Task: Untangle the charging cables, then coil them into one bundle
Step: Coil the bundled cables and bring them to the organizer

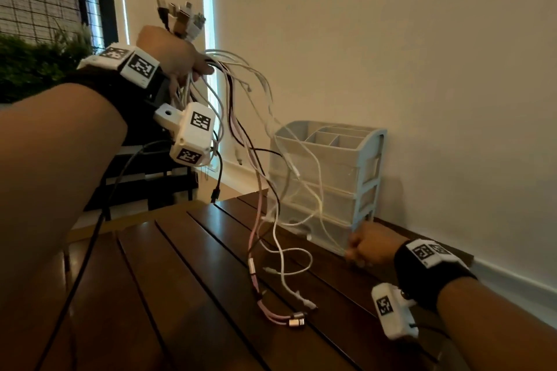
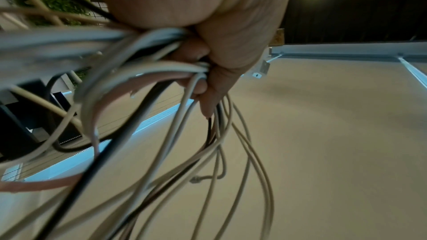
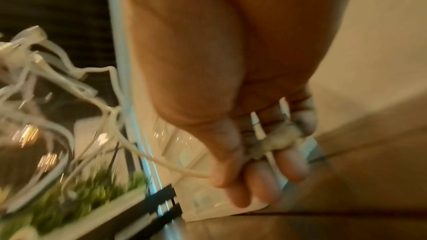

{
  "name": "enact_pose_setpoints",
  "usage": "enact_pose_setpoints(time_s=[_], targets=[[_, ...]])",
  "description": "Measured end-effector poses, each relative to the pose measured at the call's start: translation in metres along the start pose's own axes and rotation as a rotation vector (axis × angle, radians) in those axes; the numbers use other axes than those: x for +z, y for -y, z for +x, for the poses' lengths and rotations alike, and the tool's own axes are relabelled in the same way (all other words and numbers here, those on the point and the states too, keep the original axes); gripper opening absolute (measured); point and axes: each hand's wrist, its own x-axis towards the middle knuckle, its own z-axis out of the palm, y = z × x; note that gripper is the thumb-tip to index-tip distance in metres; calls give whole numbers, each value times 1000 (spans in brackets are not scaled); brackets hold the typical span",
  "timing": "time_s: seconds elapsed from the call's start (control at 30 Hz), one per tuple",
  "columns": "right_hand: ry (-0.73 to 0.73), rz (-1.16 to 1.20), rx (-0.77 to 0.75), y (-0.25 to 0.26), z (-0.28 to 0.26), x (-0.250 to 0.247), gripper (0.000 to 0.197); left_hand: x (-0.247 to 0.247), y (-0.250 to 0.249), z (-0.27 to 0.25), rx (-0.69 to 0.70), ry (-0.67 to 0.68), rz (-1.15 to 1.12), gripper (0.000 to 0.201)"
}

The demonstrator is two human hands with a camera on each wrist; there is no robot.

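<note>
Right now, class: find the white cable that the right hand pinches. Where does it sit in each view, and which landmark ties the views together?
Head: the white cable runs from the right hand, lower right, up past the drawer organiser.
Left wrist: among the bundle that the left hand grips; which strand, cannot tell.
Right wrist: centre, leaving the fingers leftward.
Shared landmark: the plain wall.
</note>
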Motion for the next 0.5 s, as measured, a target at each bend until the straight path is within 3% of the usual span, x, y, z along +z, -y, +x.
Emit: enact_pose_setpoints(time_s=[0.2, 0.33, 0.4, 0.5], targets=[[-11, -417, 78, 6, -1, -7, 19, 4, -4, -3, 22, 1, -48, 22], [48, -421, 103, 17, 0, -24, 19, 15, -7, -11, 56, 20, 7, 22], [-66, -289, 20, 35, -4, -45, 27, 22, -11, -17, 85, 70, 38, 23], [-282, 336, -305, 78, -19, -76, 57, 33, -17, -23, 136, 155, 95, 23]])
